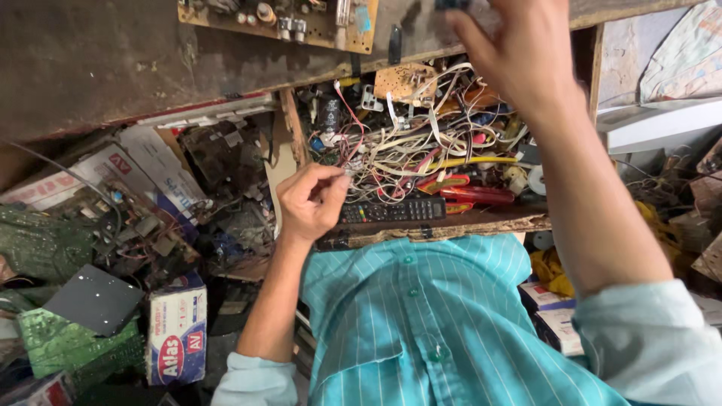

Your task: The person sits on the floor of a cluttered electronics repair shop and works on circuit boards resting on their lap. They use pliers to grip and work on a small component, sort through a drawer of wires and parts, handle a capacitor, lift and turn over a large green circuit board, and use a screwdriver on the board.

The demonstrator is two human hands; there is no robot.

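Observation:
My left hand is curled with its fingers pinched at the left edge of an open wooden drawer, touching thin wires from the tangle of wires that fills it. A black remote control lies along the drawer's front, just right of that hand. My right hand is raised over the workbench edge at the top, fingers bent around a small dark object that the frame cuts off. A tan circuit board lies at the back of the drawer.
A brown circuit board with components rests on the dark bench top. Green circuit boards, a small cardboard box and papers pile up at lower left. Red-handled tools lie in the drawer. More boxes sit at right.

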